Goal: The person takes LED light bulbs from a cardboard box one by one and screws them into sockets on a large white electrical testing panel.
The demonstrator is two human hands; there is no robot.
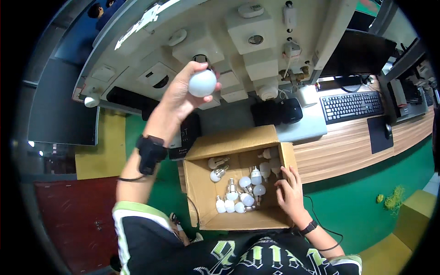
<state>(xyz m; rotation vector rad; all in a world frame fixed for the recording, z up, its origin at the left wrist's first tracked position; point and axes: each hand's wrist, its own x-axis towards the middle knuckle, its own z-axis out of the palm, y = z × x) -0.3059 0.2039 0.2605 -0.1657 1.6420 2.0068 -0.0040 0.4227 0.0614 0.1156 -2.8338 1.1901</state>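
A white light bulb (202, 83) is held up in my left hand (182, 90), its round end toward me and the fingers wrapped about its sides. Below it stands an open cardboard box (199, 192) with several white bulbs inside, among them one bulb (232, 189) near the middle and another (215, 175) by the left wall. My right hand (289, 191) rests at the box's right edge, fingers bent over the rim. The fingertips reach just inside, and no bulb shows in them.
Behind the box is a display panel (293, 20) with mounted white devices. To the right, a wooden desk (343, 151) holds a black keyboard (352, 106), a mouse (388, 131) on a dark pad and a monitor (357, 54). A thin cable runs from my right wrist.
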